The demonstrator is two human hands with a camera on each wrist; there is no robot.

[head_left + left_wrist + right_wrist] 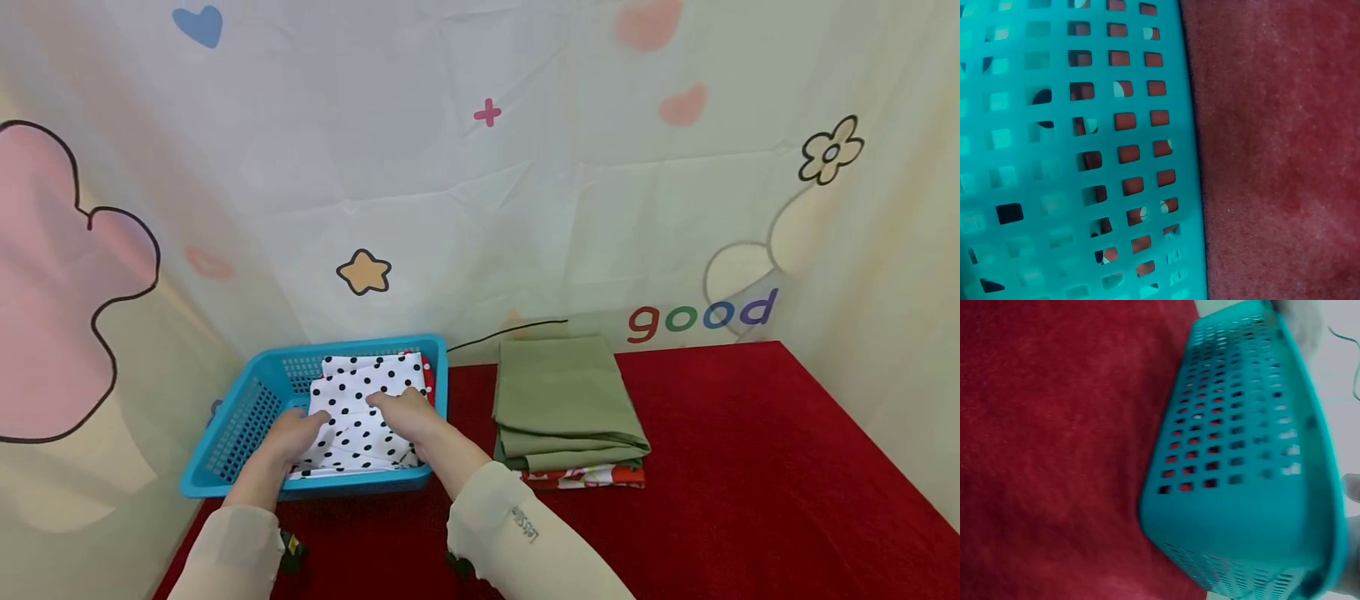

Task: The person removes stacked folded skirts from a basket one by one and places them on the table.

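Observation:
A folded white cloth with black polka dots (pixel 360 417) lies in a blue plastic basket (pixel 232 433) in the head view. My left hand (pixel 288 435) grips the cloth's left edge, thumb over the top, the other fingers mostly hidden. At its right edge my right hand (pixel 408 417) holds the cloth, with the thumb pointing across it. Under the white cloth, a red dotted cloth (pixel 429 379) peeks out on the right. Both wrist views mostly show the basket's perforated wall (pixel 1104 150); part of a hand (pixel 1352 487) appears past the rim in the right one.
Right of the basket sits a folded olive-green cloth (pixel 562 400) on top of a red and white patterned cloth (pixel 585 477). Everything stands on a red-covered table (pixel 735 467). A printed white curtain (pixel 450 167) hangs behind and at the sides.

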